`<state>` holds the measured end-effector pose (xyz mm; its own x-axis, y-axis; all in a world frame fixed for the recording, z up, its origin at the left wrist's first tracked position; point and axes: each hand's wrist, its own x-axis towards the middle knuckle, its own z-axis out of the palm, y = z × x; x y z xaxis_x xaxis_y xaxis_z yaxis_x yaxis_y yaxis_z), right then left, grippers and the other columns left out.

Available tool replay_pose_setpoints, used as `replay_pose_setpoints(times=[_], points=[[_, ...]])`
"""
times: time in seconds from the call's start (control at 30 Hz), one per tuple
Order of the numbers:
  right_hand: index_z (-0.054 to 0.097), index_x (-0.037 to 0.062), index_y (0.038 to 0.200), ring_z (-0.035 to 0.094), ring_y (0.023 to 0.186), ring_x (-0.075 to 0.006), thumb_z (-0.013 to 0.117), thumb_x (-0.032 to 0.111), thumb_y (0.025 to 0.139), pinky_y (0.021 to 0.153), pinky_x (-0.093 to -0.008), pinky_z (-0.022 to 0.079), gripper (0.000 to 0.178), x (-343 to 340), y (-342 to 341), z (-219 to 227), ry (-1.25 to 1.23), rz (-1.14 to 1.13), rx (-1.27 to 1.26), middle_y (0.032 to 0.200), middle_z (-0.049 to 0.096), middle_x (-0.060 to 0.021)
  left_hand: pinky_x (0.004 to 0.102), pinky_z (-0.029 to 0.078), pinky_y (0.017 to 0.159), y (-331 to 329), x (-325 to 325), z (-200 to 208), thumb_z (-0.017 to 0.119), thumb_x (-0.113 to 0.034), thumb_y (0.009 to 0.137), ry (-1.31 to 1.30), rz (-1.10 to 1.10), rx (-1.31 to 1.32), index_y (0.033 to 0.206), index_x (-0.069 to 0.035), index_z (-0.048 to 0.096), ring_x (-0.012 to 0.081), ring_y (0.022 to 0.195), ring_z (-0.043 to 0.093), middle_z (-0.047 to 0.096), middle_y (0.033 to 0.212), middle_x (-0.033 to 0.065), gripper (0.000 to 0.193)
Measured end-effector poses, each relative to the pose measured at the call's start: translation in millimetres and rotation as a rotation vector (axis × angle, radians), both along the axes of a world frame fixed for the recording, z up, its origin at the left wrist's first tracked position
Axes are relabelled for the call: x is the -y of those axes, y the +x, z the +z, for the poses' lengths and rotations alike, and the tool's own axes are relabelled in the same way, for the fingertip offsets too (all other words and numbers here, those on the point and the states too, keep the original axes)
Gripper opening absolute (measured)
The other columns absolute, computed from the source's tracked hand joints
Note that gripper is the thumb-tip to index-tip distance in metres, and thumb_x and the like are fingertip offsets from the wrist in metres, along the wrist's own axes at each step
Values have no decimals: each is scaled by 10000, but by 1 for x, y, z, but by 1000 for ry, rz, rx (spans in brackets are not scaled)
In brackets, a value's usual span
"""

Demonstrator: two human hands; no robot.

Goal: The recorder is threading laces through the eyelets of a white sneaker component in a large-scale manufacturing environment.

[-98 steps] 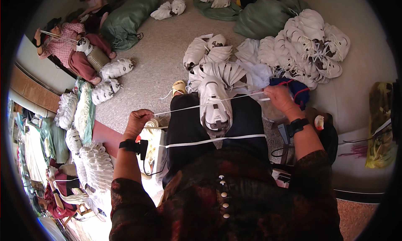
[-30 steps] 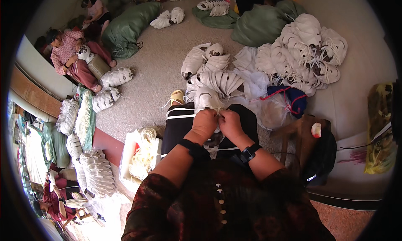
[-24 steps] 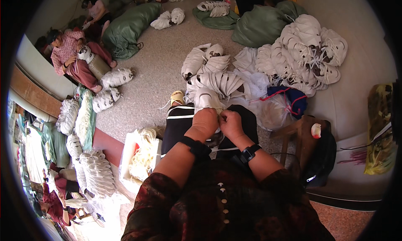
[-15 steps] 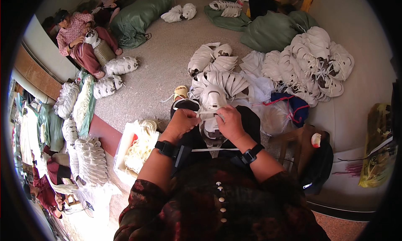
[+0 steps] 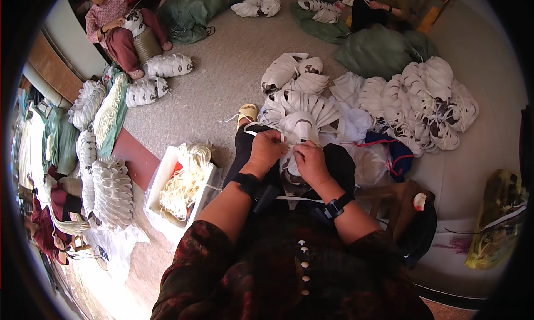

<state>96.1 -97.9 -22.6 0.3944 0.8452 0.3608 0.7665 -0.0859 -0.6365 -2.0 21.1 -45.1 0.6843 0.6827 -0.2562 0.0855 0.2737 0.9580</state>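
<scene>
A white shoe upper (image 5: 300, 126) with grey-brown parts sits between my thighs, its toe pointing away from me. My left hand (image 5: 269, 148) is at its left side, fingertips pinched near the lace openings. Close beside it, my right hand (image 5: 310, 162) has its thumb and fingers pressed together over the middle of the upper. Both hands work on a white shoelace, mostly hidden by the fingers. A white strand (image 5: 297, 198) runs across below my wrists. Past the toe lies a row of nested white uppers (image 5: 303, 106).
At my left stands a white box (image 5: 156, 182) of cream laces (image 5: 186, 186). More uppers (image 5: 423, 100) are heaped at the right, near green sacks (image 5: 378, 53). A wooden stool (image 5: 395, 206) is by my right side. A co-worker (image 5: 119, 25) sits at the far left.
My hands have come closer together over the upper; the lace that was stretched flat between them is now mostly hidden. The whole view has shifted slightly.
</scene>
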Motion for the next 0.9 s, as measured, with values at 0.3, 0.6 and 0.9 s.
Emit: replay_pose_setpoints(times=[0.3, 0.6, 0.9], points=[[616, 18, 803, 574, 689, -328, 610, 3, 711, 621, -378, 453, 93, 1, 2, -1, 41, -1, 37, 721, 569, -148, 270, 462, 543, 7, 8, -1, 684, -60, 655, 657, 13, -254, 746, -27, 630, 144, 557, 576, 616, 637, 73, 111], [597, 14, 836, 559, 762, -358, 567, 11, 728, 670, -417, 450, 112, 6, 0, -4, -49, -12, 100, 779, 569, -165, 421, 500, 604, 1, 26, 16, 588, -210, 735, 1079, -110, -418, 704, -38, 628, 338, 652, 620, 614, 659, 167, 179], [538, 27, 740, 544, 698, -373, 551, 56, 744, 602, -448, 425, 32, -2, 1, -7, -27, -37, 196, 721, 521, -160, 400, 502, 655, 1, 35, 17, 569, -160, 707, 1183, -152, -373, 741, -1, 620, 330, 708, 621, 616, 766, 206, 170]])
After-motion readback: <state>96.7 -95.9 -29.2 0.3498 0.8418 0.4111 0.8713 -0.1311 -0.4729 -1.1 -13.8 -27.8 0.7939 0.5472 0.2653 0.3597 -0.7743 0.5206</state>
